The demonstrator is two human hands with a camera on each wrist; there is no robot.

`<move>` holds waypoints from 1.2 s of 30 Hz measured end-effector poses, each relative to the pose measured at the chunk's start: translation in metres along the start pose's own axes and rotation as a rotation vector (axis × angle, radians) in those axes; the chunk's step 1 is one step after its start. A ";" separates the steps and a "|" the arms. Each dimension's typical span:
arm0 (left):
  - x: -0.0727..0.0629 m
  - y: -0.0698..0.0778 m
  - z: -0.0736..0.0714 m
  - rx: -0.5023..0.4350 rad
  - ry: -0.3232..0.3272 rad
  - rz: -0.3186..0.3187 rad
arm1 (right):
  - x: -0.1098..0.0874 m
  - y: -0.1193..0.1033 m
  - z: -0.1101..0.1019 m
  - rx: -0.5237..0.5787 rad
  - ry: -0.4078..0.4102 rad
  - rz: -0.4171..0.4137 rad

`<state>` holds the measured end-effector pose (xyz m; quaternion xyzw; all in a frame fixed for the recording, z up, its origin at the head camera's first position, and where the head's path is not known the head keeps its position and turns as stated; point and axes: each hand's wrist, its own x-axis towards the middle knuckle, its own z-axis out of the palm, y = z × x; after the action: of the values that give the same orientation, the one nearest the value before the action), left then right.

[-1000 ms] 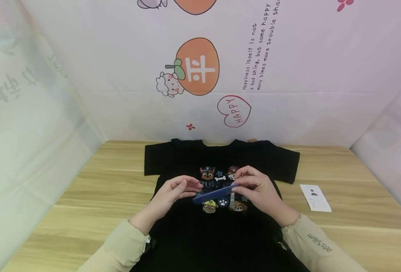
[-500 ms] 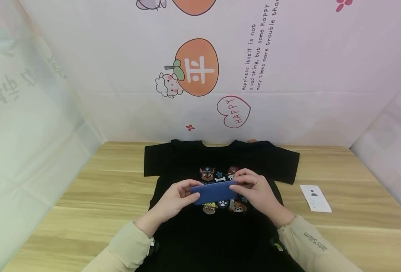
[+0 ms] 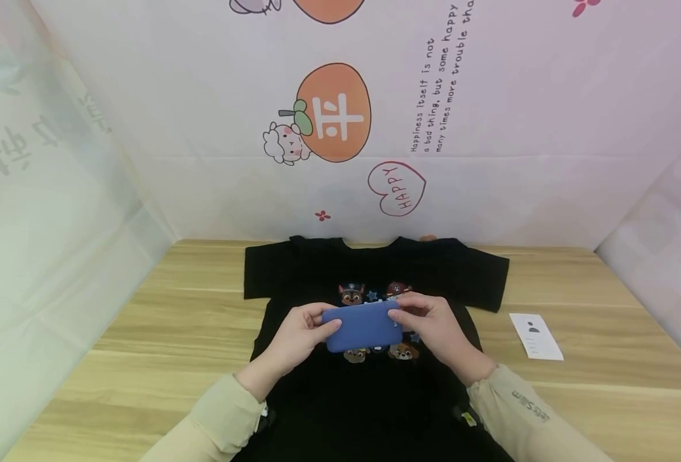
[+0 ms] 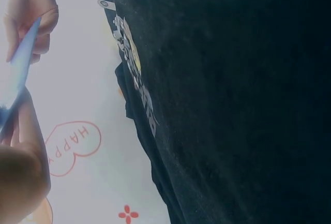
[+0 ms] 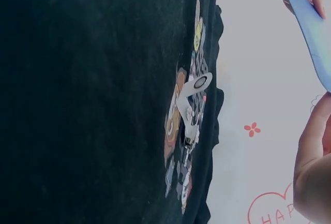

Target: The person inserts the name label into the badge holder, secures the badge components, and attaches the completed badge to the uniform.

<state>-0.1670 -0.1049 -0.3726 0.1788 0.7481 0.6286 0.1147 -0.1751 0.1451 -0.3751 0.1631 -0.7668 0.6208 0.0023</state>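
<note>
Over the chest print of a black T-shirt (image 3: 346,404), both hands hold a flat blue card holder (image 3: 360,330) with rounded corners. My left hand (image 3: 294,330) pinches its left end, thumb on the near face. At the upper right corner, my right hand (image 3: 429,324) pinches it between thumb and fingers. The broad blue face is turned up toward the head camera; whatever is behind it is hidden. In the right wrist view, a pale strap clip (image 5: 186,100) with a round metal snap lies on the shirt's printed cartoon dogs. The holder (image 5: 310,32) is raised off the cloth.
A small white card (image 3: 537,337) with a person icon lies on the wooden table (image 3: 594,301), right of the shirt. The shirt's sleeves spread to both sides. A white printed cloth (image 3: 490,128) stands behind the table, and more cloth hangs at the sides.
The blue card holder has tilted from edge-on to showing its broad face. My left hand has closed from loose fingers to a pinch on its left end. The right hand has kept its hold.
</note>
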 end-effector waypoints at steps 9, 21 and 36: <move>-0.001 0.003 0.001 -0.056 0.011 -0.006 | -0.001 -0.001 0.001 0.191 -0.013 0.168; 0.007 0.004 0.005 -0.136 0.035 -0.112 | -0.003 0.000 0.001 0.244 -0.025 0.290; 0.006 0.007 0.011 -0.114 0.112 -0.146 | -0.010 -0.007 -0.003 0.253 -0.049 0.301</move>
<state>-0.1675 -0.0912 -0.3670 0.0815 0.7276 0.6690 0.1283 -0.1645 0.1492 -0.3699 0.0607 -0.6981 0.7014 -0.1301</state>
